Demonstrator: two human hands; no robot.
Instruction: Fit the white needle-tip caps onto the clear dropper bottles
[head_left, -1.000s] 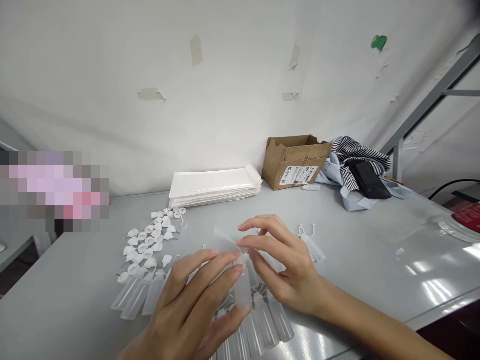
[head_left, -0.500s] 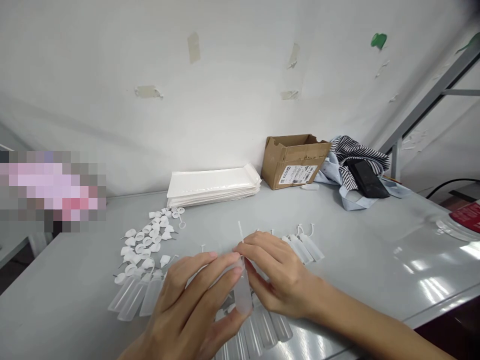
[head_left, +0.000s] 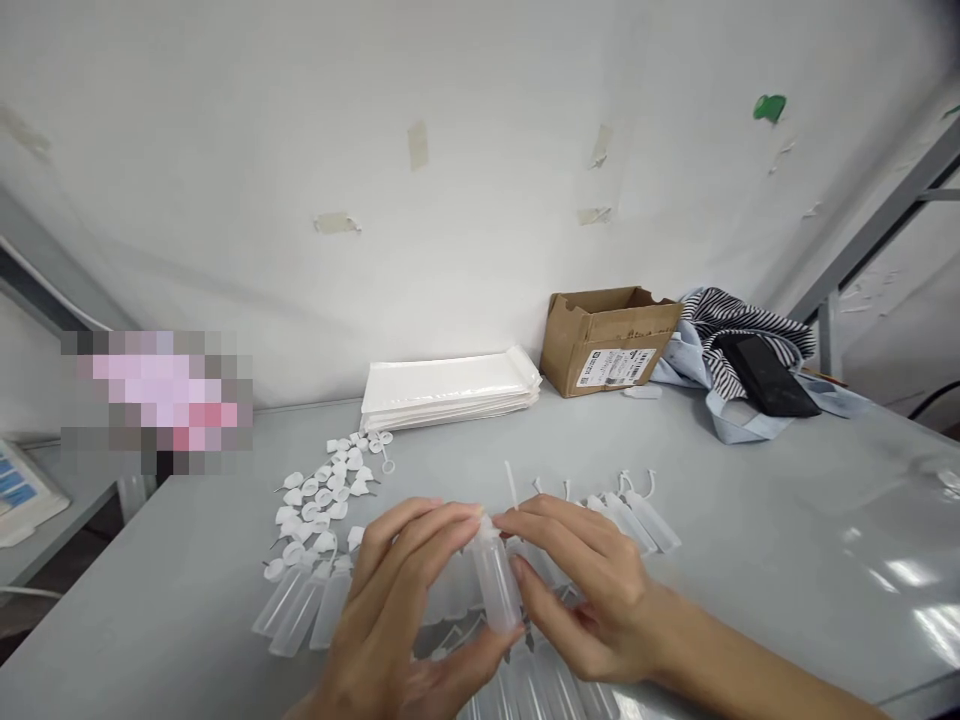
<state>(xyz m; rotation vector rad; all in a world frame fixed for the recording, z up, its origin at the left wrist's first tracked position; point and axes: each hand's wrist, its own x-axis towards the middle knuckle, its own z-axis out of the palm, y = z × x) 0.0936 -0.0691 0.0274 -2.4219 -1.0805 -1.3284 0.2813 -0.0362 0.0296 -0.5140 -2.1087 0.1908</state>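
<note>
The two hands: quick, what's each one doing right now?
Left hand: closed on a small translucent bottle, thumb at its base.
Right hand: partly curled near the bottle's top; whether it grips anything cannot be told.

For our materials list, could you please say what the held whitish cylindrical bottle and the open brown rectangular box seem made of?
The bottle is probably satin plastic, going by its cloudy translucence. The box looks like matte cardboard, given its dull walls and notched rim.

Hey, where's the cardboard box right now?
In the head view, the cardboard box is right of centre, toward the back of the table, between the white stack and the striped cloth.
</note>
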